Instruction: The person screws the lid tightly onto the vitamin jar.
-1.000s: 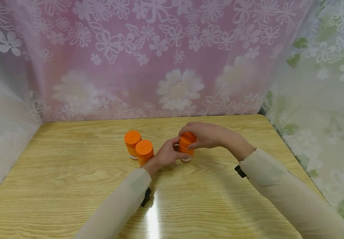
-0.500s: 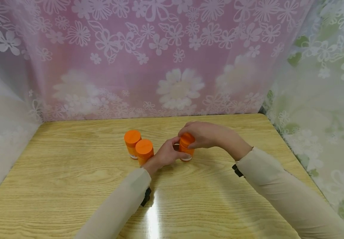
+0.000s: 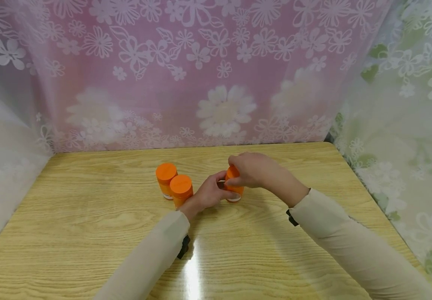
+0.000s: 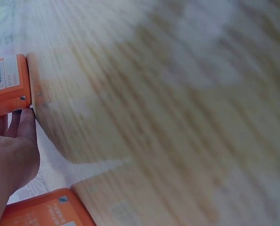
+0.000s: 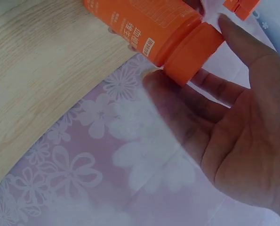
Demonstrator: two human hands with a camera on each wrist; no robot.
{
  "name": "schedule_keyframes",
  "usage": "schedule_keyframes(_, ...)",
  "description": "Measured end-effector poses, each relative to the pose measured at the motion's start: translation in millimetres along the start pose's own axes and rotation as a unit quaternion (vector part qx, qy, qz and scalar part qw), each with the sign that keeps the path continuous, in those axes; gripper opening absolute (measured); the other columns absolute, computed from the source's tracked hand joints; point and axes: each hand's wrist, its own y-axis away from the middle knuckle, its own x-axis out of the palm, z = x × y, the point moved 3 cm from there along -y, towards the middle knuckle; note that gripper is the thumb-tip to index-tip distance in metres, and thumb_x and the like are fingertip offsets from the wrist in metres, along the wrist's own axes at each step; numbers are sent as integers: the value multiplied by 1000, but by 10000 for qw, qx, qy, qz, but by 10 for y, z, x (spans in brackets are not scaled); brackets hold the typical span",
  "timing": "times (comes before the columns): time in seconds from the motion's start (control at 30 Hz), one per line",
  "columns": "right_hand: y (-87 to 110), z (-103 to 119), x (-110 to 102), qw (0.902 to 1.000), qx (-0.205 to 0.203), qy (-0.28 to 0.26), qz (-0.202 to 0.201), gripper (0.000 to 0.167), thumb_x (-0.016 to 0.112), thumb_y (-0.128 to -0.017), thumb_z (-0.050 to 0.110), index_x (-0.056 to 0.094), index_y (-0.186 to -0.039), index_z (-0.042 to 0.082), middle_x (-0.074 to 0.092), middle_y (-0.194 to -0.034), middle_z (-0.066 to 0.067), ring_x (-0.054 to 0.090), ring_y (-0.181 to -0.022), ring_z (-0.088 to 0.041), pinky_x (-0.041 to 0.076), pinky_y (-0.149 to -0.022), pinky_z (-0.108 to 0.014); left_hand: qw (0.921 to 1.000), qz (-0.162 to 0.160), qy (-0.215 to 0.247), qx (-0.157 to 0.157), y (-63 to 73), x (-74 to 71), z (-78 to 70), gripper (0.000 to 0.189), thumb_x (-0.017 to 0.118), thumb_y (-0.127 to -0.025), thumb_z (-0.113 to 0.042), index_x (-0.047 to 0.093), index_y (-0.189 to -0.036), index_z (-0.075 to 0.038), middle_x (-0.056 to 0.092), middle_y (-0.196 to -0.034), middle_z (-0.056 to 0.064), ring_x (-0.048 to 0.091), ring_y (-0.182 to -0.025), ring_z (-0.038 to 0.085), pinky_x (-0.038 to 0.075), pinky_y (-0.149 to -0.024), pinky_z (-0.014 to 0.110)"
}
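On the right of the group stands an orange bottle (image 3: 234,191) with white print, upright on the table. My left hand (image 3: 211,192) grips its body low down, thumb in front and fingers behind; the left wrist view shows the fingertips (image 4: 27,125) against that bottle near its base. From above, my right hand (image 3: 255,170) holds the bottle's ribbed orange lid (image 5: 194,52), thumb on one side and fingers on the other. The lid sits on the bottle's neck and is mostly covered by the hand in the head view.
Two more capped orange bottles stand close together to the left, a rear one (image 3: 166,174) and a front one (image 3: 181,186), the latter right beside my left wrist. The wooden table (image 3: 88,216) ends at a pink flowered curtain (image 3: 163,104) behind.
My right hand has turned on the lid: its wrist has swung left and toward me, and its thumb has shifted left across the lid's front. My left hand and the bottles stay put.
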Motion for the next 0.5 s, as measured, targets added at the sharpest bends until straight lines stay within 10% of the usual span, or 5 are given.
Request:
schedule_keyframes(0.23,64,0,-102,9977,-670,-49,-127,64,72,-82,46,53,-135,16,51,-134,-7,52,-115,-28,49,-86,-45,9999,1,-104,-24,2,-3,1,51,73,-84,-7,53,-131,-9,59,-120,5,60,-105,20,51,-84,33)
schedule_keyframes(0.5,82,41,-164,9816,-1709,-794,292,35,70,-84,-1,64,-118,9,59,-117,-5,53,-108,-26,44,-94,-40,9989,-119,-431,-146,-4,-12,-11,53,75,-84,-11,53,-132,-6,59,-122,6,58,-108,21,49,-89,33)
